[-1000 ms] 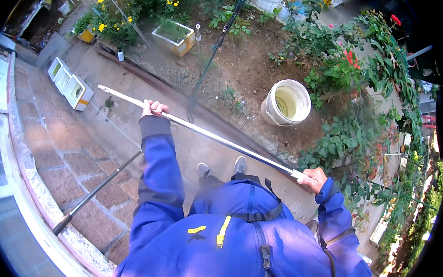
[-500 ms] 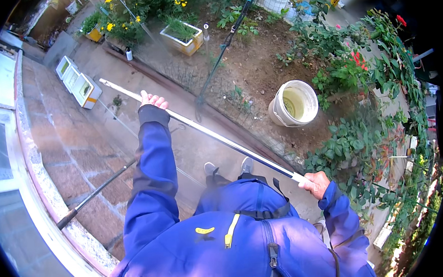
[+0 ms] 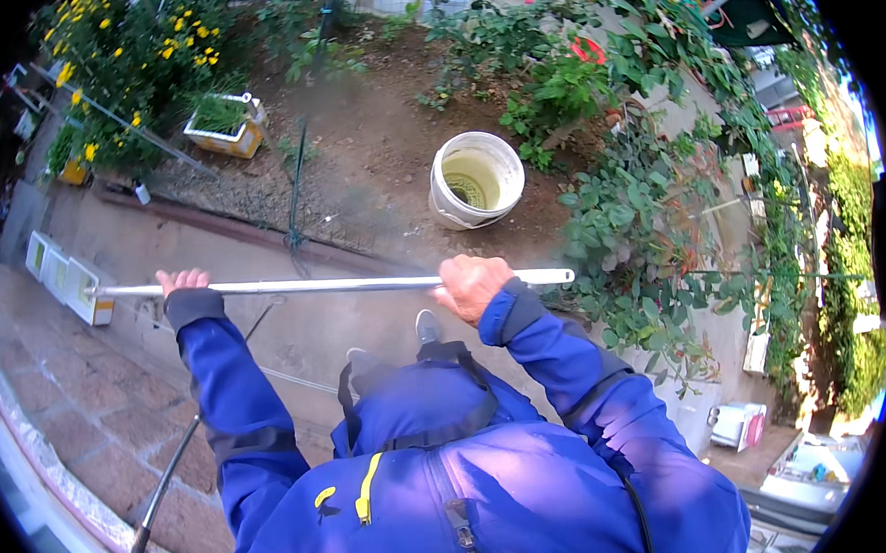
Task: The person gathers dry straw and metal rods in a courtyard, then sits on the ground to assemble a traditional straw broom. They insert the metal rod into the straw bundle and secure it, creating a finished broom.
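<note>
**White pole [image 3: 343, 284] held crosswise in front of a blue jacket [image 3: 316, 523]**

In the head view, I see the person's two hands well apart on the pole, which runs side to side above the concrete path [image 3: 306, 334]. The left hand [image 3: 182, 281] is closed on it near the left end, fingers curled over the top. The right hand [image 3: 471, 283] is clamped round it farther along, with a short stretch and a rounded tip sticking out beyond the fist. At the far left, the pole's tip overlaps a row of white boxes [image 3: 92, 307]; I cannot tell whether they touch.

Beyond the right hand, a white bucket [image 3: 451, 212] stands on the soil [image 3: 365, 130], beside leafy shrubs [image 3: 615, 217]. Upper left, a planter box [image 3: 241, 143] sits near yellow flowers [image 3: 175, 40]. Lower left, a dark rod [image 3: 165, 479] slants over the stone paving [image 3: 101, 450].
</note>
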`<state>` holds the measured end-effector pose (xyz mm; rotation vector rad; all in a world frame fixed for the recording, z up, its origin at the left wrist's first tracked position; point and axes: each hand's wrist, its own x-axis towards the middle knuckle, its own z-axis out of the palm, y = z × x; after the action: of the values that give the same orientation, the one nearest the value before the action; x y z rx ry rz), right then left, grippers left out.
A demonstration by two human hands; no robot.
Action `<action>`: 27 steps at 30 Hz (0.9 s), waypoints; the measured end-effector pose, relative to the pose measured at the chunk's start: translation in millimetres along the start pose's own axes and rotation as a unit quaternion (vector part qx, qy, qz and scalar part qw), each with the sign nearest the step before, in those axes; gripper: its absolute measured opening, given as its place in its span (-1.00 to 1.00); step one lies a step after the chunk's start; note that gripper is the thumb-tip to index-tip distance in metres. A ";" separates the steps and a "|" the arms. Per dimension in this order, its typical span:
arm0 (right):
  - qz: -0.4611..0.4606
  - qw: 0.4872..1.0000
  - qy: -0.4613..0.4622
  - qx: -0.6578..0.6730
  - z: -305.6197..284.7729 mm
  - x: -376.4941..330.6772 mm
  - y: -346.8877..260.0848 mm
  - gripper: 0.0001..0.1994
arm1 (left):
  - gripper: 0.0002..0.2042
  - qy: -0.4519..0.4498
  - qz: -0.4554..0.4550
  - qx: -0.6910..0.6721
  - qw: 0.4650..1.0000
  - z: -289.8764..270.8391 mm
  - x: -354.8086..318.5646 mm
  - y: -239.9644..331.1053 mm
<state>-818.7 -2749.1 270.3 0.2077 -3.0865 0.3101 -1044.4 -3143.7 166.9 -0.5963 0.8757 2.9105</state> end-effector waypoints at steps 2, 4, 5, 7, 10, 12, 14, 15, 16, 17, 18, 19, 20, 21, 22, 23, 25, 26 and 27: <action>-0.004 0.999 -0.023 0.036 5.3 3.2 2.7 -0.69 | -0.58 -0.002 -0.003 -0.036 0.999 9.3 -5.6 7.7; 0.005 0.997 -0.026 0.069 7.3 7.6 1.9 -0.68 | -0.55 -0.049 -0.006 -0.064 0.997 6.9 -0.2 15.1; 0.009 0.996 -0.030 0.085 8.1 9.1 1.8 -0.67 | -0.54 -0.056 -0.002 -0.065 0.996 10.7 -0.8 19.4; 0.016 0.991 -0.066 0.118 4.7 14.0 -0.4 -0.65 | -0.53 -0.092 -0.005 -0.074 0.993 14.2 -2.4 24.4; 0.011 0.984 -0.081 0.160 3.6 14.6 1.4 -0.64 | -0.51 -0.203 -0.029 -0.085 0.975 9.4 -0.8 30.5; 0.018 0.981 -0.119 0.151 1.7 13.1 0.7 -0.62 | -0.53 -0.200 -0.011 -0.068 0.977 28.1 -12.8 24.0; 0.035 0.974 -0.150 0.164 -0.2 7.8 -0.9 -0.61 | -0.55 -0.156 -0.003 -0.075 0.985 45.7 -24.7 17.8; 0.034 0.967 -0.165 0.193 0.8 5.4 -2.6 -0.61 | -0.55 -0.126 0.004 -0.073 0.989 57.3 -32.7 15.4; 0.030 0.955 -0.174 0.237 3.8 2.7 -4.4 -0.59 | -0.65 -0.156 0.024 -0.048 0.986 60.6 -38.8 12.4; 0.029 0.943 -0.182 0.276 4.2 -1.4 -4.3 -0.57 | -0.66 -0.161 0.027 -0.036 0.986 66.0 -42.7 11.6; 0.021 0.937 -0.189 0.292 9.5 -7.2 -3.0 -0.55 | -0.66 -0.180 0.024 -0.042 0.983 67.7 -43.9 11.5; 0.013 0.931 -0.196 0.308 13.4 -11.0 -2.1 -0.54 | -0.66 -0.199 0.021 -0.047 0.979 71.3 -46.9 10.6; 0.008 0.916 -0.211 0.341 12.6 -12.8 -2.7 -0.56 | -0.66 -0.212 0.018 -0.055 0.976 75.4 -49.7 11.4; 0.023 0.888 -0.243 0.391 10.5 -13.2 -4.2 -0.57 | -0.66 -0.223 0.017 -0.057 0.973 80.0 -52.9 13.4; 0.040 0.856 -0.274 0.437 8.1 -14.5 -4.4 -0.58 | -0.66 -0.235 0.015 -0.059 0.970 85.8 -55.5 13.7; 0.058 0.820 -0.304 0.481 7.3 -16.4 -4.0 -0.59 | -0.65 -0.247 0.012 -0.062 0.967 92.0 -58.6 14.0; 0.055 0.823 -0.293 0.483 11.2 -19.9 -0.5 -0.65 | -0.65 -0.231 0.017 -0.058 0.971 104.7 -65.7 13.5; 0.024 0.849 -0.253 0.463 13.7 -19.1 1.1 -0.66 | -0.65 -0.219 0.025 -0.056 0.974 110.0 -67.5 12.6; -0.007 0.872 -0.212 0.441 14.7 -18.6 2.1 -0.67 | -0.65 -0.207 0.033 -0.055 0.976 114.6 -68.9 12.5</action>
<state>-800.8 -2747.6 254.6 0.3450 -3.0441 1.8830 -1022.6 -3087.7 287.0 0.0441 0.6933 2.9843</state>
